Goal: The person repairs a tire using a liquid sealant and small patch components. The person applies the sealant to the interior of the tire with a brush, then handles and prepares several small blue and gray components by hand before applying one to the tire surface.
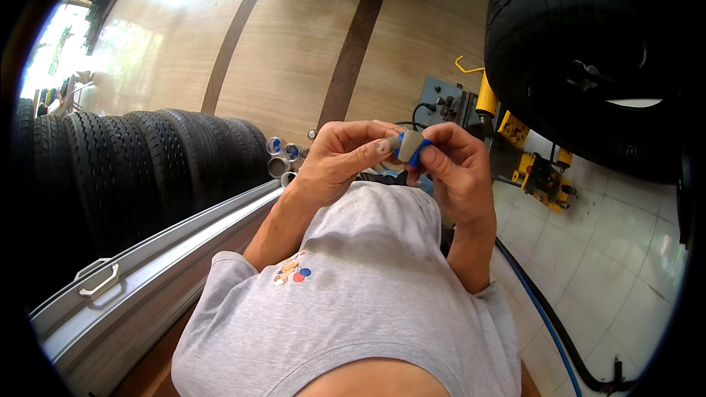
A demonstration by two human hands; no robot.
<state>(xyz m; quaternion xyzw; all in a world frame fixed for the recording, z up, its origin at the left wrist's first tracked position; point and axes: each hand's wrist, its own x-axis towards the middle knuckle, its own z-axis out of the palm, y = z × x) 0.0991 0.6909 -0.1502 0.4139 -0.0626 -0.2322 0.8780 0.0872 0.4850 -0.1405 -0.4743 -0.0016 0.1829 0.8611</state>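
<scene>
In front of my chest, both hands pinch a small piece that looks like a tyre patch [410, 145], with a beige-grey face and bright blue edges. My left hand [340, 158] grips its left side between thumb and fingertips. On the other side, the thumb and bent fingers of my right hand [457, 164] press on the blue edge. The patch looks slightly bent between the two grips. Its underside and some fingertips are hidden.
A row of upright tyres [154, 147] stands at left, beside round cans [279, 165] and a silver metal rail [169, 239]. A large tyre [555, 18] looms at upper right above yellow machine parts [546, 180]. Black and blue hoses [540, 301] cross the tiled floor.
</scene>
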